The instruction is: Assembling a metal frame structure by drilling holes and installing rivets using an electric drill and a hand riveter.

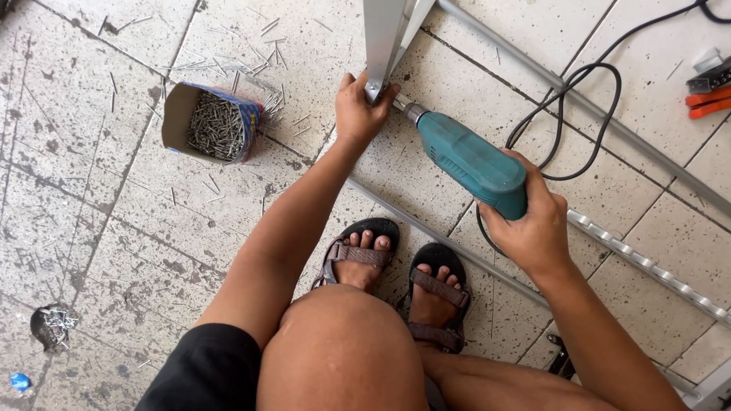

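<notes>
My right hand (531,221) grips the rear of a teal electric drill (468,161), whose chuck points up-left at the lower end of a grey metal profile (382,38). My left hand (359,110) is closed on that lower end, right beside the drill tip. The profile runs up out of the top of the view. My knees and sandalled feet fill the lower middle, over a thin metal bar (426,228) lying on the tiled floor.
An open cardboard box of screws (209,122) lies at upper left with several loose screws scattered around. The drill's black cord (586,99) loops at upper right. Long metal rails (647,259) cross the right side. Orange-handled pliers (708,103) sit at the right edge.
</notes>
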